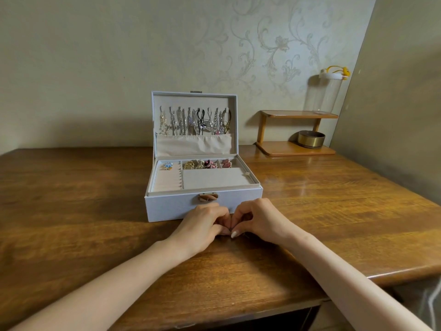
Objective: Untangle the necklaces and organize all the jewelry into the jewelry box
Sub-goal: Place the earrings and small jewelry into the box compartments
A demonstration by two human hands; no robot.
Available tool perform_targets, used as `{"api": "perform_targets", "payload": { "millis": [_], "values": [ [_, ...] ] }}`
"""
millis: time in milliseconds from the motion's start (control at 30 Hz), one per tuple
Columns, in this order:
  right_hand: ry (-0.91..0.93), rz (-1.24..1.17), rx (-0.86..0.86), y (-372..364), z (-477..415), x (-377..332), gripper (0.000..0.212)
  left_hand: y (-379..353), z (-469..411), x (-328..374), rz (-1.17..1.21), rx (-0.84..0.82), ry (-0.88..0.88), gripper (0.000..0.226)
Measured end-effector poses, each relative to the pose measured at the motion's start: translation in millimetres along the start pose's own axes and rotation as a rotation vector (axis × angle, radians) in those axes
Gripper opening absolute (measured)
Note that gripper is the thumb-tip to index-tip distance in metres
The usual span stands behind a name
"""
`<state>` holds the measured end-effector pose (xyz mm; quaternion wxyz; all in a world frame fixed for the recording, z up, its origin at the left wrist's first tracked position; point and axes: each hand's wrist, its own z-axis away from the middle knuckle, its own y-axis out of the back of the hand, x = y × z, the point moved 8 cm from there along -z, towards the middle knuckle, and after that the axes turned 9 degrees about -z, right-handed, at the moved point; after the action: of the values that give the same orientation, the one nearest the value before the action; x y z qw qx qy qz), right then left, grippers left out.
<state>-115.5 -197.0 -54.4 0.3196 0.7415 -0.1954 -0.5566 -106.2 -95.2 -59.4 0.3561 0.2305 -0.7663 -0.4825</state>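
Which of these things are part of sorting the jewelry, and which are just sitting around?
Part of the job: jewelry box; necklaces hanging in its lid; rings in its tray; left hand; right hand.

Just lying about: wooden shelf; brass bowl; clear jar.

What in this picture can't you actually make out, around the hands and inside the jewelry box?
- Head view: whatever the left hand and right hand pinch is covered by their fingers; only a tiny dark speck shows.
- Necklaces hanging in the lid overlap; separate or tangled is too small to tell.
- Pouch contents are hidden by its fabric.
- Jewelry box lower level is hidden beneath the tray.
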Motion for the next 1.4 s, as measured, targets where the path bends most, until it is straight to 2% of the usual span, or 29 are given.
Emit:
{"api": "perform_targets", "payload": {
  "millis": [233,500,633,733,833,967,1067,1167,1267,1333,1400],
  "values": [
    [0.059,0.021,0.059,-1,2,0,0.011,3,5,-2,0.066,-0.008,-0.016,0.008],
    [0.066,0.0,0.094,2,4,-1,0.009,4,10,0,0.076,0.067,-0.038,0.007],
    [0.091,-0.001,0.147,15,2,-10,0.008,24,10,3,0.155,0.18,-0.057,0.008],
    [0.133,-0.053,0.218,35,-8,-23,0.01,50,0,2,0.175,0.323,-0.085,0.012],
    [0.179,-0.059,0.323,57,-29,-36,0.008,71,-18,-10,0.2,0.388,-0.003,0.015],
    [0.12,0.008,0.304,51,-66,-31,0.009,72,-45,-34,0.162,0.301,0.128,0.017],
    [0.079,0.038,0.279,44,-80,-20,0.008,64,-55,-44,0.095,0.226,0.16,0.017],
    [0.104,0.058,0.289,47,-82,-19,0.009,65,-56,-46,0.089,0.232,0.143,0.018],
    [0.164,0.066,0.324,53,-73,-24,0.018,73,-44,-40,0.093,0.357,0.099,0.018],
    [0.202,0.021,0.367,61,-58,-27,0.016,80,-25,-28,0.054,0.498,-0.006,0.017],
    [0.222,-0.009,0.391,68,-39,-29,0.014,75,-4,-14,0.005,0.523,-0.125,0.016]
  ]
}}
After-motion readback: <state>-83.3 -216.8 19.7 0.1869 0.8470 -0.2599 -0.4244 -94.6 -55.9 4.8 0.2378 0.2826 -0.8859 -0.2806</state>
